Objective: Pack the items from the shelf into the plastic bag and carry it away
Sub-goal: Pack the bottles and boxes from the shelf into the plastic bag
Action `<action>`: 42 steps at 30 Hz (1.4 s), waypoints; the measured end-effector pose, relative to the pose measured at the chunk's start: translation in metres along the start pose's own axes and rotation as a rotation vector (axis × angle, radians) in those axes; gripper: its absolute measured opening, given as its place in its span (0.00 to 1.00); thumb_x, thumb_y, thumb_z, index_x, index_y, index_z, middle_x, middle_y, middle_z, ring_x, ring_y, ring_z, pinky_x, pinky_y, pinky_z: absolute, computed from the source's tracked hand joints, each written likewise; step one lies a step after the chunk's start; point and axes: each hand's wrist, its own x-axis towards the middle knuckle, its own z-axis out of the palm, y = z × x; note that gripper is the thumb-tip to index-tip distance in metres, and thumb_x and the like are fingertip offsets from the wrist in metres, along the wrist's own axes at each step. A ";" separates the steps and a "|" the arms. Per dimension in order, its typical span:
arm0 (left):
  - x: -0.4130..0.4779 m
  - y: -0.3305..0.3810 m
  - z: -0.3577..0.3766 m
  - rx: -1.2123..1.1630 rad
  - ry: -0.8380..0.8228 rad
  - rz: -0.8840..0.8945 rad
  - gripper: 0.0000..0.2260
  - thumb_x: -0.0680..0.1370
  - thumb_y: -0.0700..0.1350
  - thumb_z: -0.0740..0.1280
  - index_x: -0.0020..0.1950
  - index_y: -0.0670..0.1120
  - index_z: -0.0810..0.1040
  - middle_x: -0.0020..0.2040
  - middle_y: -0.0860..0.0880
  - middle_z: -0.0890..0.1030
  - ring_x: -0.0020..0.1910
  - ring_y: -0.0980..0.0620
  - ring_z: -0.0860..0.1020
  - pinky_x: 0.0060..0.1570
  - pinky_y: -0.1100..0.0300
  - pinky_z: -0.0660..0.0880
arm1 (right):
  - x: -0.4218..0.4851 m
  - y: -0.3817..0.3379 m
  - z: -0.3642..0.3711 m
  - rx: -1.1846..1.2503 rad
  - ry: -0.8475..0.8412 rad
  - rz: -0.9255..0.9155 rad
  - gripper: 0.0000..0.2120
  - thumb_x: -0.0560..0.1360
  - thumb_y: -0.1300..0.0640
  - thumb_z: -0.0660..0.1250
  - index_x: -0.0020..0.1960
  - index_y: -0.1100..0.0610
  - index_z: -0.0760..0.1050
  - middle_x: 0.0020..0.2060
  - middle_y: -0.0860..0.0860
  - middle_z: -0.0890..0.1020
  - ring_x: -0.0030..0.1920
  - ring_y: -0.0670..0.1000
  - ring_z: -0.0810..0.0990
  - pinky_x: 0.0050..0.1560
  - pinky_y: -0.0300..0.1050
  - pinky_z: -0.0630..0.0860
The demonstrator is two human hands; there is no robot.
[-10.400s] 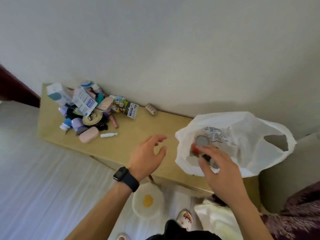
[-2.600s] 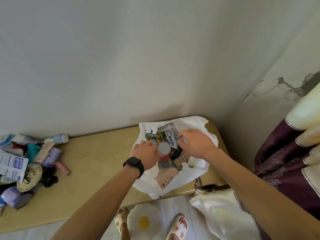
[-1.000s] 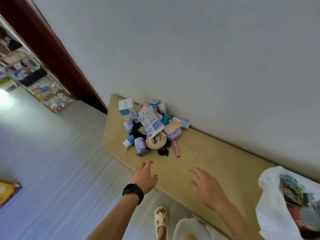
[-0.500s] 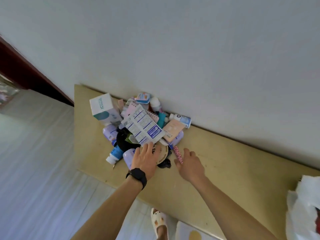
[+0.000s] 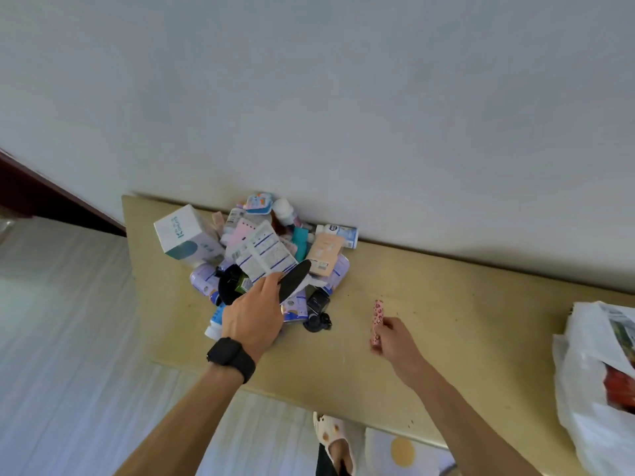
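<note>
A heap of small boxes, tubes and bottles (image 5: pixel 261 249) lies on the tan shelf (image 5: pixel 446 314) against the wall. My left hand (image 5: pixel 252 317), with a black watch on the wrist, grips a round flat tin (image 5: pixel 293 280), tilted so its dark underside shows, just above the heap. To the right, my right hand (image 5: pixel 391 338) holds a pink patterned stick (image 5: pixel 377 321) above the bare shelf top. The white plastic bag (image 5: pixel 591 389) sits at the shelf's right end, partly cut off, with packed items showing inside.
A white and teal box (image 5: pixel 185 235) tops the heap's left side. A black clip (image 5: pixel 316 321) lies at the heap's front. A dark door frame (image 5: pixel 51 197) is at the left. Below the shelf edge are a slipper (image 5: pixel 333 438) and an egg-pattern cushion (image 5: pixel 402 451).
My left hand has lifted the round tin off the heap and tilted it. My right hand has picked up the pink stick and drawn it right, away from the heap.
</note>
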 end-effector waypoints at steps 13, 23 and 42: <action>-0.081 0.216 0.009 -0.521 -0.095 0.169 0.06 0.82 0.49 0.61 0.54 0.49 0.74 0.40 0.56 0.78 0.38 0.56 0.79 0.35 0.52 0.78 | -0.162 -0.001 -0.227 0.621 0.032 -0.192 0.13 0.84 0.54 0.56 0.56 0.61 0.75 0.30 0.50 0.69 0.27 0.47 0.58 0.27 0.39 0.60; -0.146 0.463 0.039 -0.331 -0.181 0.528 0.12 0.83 0.50 0.56 0.64 0.50 0.71 0.41 0.51 0.80 0.39 0.45 0.79 0.31 0.55 0.71 | -0.178 0.064 -0.432 0.145 0.426 -0.166 0.11 0.82 0.53 0.58 0.47 0.57 0.74 0.34 0.52 0.76 0.31 0.49 0.70 0.34 0.43 0.66; -0.172 0.545 0.124 -0.447 -0.810 0.190 0.27 0.82 0.45 0.61 0.79 0.48 0.54 0.66 0.46 0.73 0.46 0.53 0.76 0.41 0.62 0.73 | -0.138 0.120 -0.512 -0.229 0.229 -0.174 0.19 0.81 0.50 0.57 0.72 0.49 0.66 0.67 0.48 0.74 0.57 0.51 0.75 0.53 0.42 0.69</action>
